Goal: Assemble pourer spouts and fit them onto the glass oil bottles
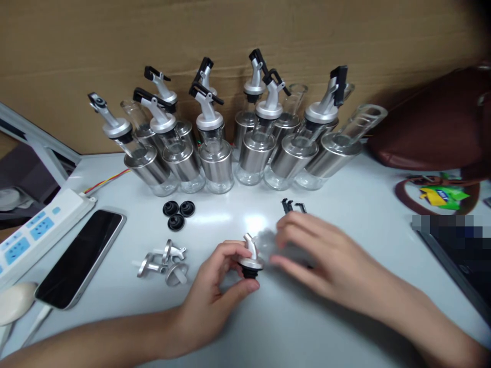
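Observation:
My left hand [218,286] grips a silver bottle pourer [251,255] between thumb and fingers. The pourer stands spout up, with a black ribbed rubber stopper under its metal collar and no black lever on it. To its right is my right hand [314,245], slightly blurred, its thumb and fingers apart and nothing visible between them. Just beyond its fingers lie several small black levers [288,205], partly hidden by the hand. Left of my left hand are three loose silver pourer spouts [176,274]. Farther back sit three black rubber stoppers [176,222].
Several glass bottles [217,171] with steel sleeves stand against a cardboard sheet [215,30], many topped with pourers. At left lie a phone [80,258] and a power strip [42,230]. A brown leather bag [433,122], a green-yellow packet [445,197] and a dark device [460,271] occupy the right.

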Demonstrator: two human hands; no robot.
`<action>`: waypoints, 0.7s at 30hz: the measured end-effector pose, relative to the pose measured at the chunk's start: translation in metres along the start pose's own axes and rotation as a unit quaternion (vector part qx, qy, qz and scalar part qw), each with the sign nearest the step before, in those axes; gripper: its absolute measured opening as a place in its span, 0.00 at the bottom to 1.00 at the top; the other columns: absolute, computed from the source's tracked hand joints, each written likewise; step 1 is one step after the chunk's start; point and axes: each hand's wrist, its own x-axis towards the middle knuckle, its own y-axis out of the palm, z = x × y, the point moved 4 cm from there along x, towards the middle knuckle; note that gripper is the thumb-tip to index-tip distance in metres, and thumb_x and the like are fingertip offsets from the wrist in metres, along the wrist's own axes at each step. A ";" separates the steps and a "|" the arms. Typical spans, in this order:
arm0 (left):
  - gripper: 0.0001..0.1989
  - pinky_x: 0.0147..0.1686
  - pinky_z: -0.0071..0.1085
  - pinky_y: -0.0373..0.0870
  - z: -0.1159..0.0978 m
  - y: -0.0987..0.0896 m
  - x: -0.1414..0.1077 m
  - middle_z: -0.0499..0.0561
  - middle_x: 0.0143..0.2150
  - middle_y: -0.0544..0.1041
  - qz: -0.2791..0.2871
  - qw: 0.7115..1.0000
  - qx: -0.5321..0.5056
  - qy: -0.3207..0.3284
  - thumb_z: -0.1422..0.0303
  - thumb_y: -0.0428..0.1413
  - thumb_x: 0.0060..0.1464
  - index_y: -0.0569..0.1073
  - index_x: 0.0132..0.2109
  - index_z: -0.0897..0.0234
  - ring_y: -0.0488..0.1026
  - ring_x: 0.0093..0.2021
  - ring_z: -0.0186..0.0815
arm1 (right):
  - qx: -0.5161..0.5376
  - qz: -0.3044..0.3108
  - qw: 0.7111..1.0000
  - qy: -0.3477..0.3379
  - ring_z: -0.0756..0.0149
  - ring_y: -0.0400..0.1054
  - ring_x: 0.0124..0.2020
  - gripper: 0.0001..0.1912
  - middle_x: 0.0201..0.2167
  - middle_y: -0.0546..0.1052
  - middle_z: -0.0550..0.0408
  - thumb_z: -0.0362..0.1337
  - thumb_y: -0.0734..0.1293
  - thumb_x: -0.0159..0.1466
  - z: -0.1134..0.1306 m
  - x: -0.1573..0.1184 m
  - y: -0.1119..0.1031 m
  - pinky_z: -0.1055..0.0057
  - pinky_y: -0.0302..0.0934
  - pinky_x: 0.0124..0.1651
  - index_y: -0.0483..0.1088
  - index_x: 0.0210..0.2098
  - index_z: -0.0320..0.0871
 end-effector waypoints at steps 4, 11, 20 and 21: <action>0.11 0.46 0.29 0.63 0.004 -0.001 -0.002 0.50 0.49 0.75 0.013 0.999 0.011 -0.031 0.71 0.60 0.54 0.69 0.44 0.57 0.70 0.47 0.35 | -0.169 -0.066 0.965 0.191 0.60 0.64 0.25 0.06 0.27 0.72 0.50 0.38 0.60 0.62 -0.041 -0.003 -0.029 0.66 0.54 0.30 0.63 0.29 0.44; 0.16 0.48 0.30 0.63 0.002 0.001 0.000 0.48 0.47 0.78 0.010 0.999 -0.030 -0.041 0.74 0.63 0.51 0.69 0.45 0.57 0.72 0.48 0.34 | -0.207 0.001 0.924 0.322 0.56 0.66 0.24 0.11 0.23 0.75 0.48 0.42 0.62 0.63 -0.064 -0.009 -0.021 0.66 0.52 0.27 0.67 0.26 0.44; 0.11 0.47 0.30 0.63 0.001 0.000 0.001 0.49 0.46 0.78 0.007 0.999 -0.003 -0.037 0.73 0.62 0.51 0.72 0.41 0.58 0.72 0.47 0.35 | 0.052 0.147 0.978 0.138 0.67 0.66 0.23 0.06 0.24 0.74 0.56 0.35 0.64 0.63 -0.041 -0.008 -0.013 0.72 0.58 0.28 0.73 0.32 0.44; 0.11 0.47 0.30 0.63 0.001 0.000 0.001 0.49 0.46 0.78 0.005 0.999 -0.001 -0.037 0.73 0.62 0.51 0.72 0.41 0.58 0.72 0.47 0.35 | 0.093 0.171 0.975 0.109 0.68 0.67 0.25 0.07 0.26 0.75 0.56 0.34 0.63 0.63 -0.036 -0.010 -0.012 0.73 0.60 0.30 0.74 0.32 0.45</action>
